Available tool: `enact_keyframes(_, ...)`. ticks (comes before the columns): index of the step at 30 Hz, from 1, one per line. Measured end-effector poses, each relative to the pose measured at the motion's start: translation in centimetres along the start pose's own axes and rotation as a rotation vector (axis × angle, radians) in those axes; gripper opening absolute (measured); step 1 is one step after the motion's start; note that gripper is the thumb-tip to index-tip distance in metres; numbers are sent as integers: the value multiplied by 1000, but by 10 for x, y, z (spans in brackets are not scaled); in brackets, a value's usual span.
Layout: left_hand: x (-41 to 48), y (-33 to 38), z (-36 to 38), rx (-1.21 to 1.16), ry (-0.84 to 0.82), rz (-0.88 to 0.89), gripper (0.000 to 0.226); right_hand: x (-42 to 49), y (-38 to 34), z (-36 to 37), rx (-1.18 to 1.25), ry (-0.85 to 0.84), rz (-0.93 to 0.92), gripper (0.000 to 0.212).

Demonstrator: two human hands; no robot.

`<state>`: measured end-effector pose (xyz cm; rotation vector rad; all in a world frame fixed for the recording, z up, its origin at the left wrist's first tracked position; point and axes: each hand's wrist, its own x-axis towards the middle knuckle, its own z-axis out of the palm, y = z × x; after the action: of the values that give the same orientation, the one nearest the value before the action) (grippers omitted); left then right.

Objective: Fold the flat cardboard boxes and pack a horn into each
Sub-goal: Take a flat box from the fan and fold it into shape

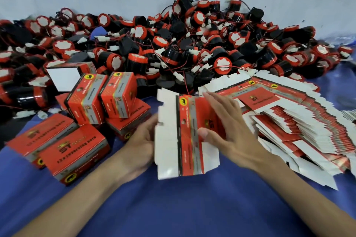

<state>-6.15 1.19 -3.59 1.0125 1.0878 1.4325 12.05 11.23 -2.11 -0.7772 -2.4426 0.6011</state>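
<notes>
While right hand (229, 127) presses it, left hand's (140, 144) fingers hidden, flat box (185, 146) points away.

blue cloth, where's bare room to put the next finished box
Bare blue cloth lies nearest the camera: between left arm and right arm below the held flat box, and outside the left arm before the folded boxes. Crowded: horn pile behind, stack of flat boxes on the right.
</notes>
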Motion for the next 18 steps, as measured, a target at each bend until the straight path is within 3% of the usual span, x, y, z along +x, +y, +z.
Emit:
enact_keyframes(3, -3, -8, 4, 206, -26, 37, 29, -2, -5, 6, -271, -151, -93, 101)
enact_keyframes(9, -1, -3, 4, 199, 145, 193, 21, -3, -7, 5, -451, -111, -225, 124)
enact_keyframes(11, 2, -2, 3, 206, 257, 215, 37, -2, -10, 14, -357, -83, -153, 130)
enact_keyframes(13, 6, -3, -2, 134, 370, 219, 34, 0, -11, 17, -178, -25, 42, 138)
enact_keyframes(16, 9, -4, -6, 78, 510, 244, 19, 6, -1, 10, -67, 170, 213, 128)
enact_keyframes(18, 8, -8, -6, 303, 617, 302, 21, 9, 8, 2, -87, 313, 215, 100)
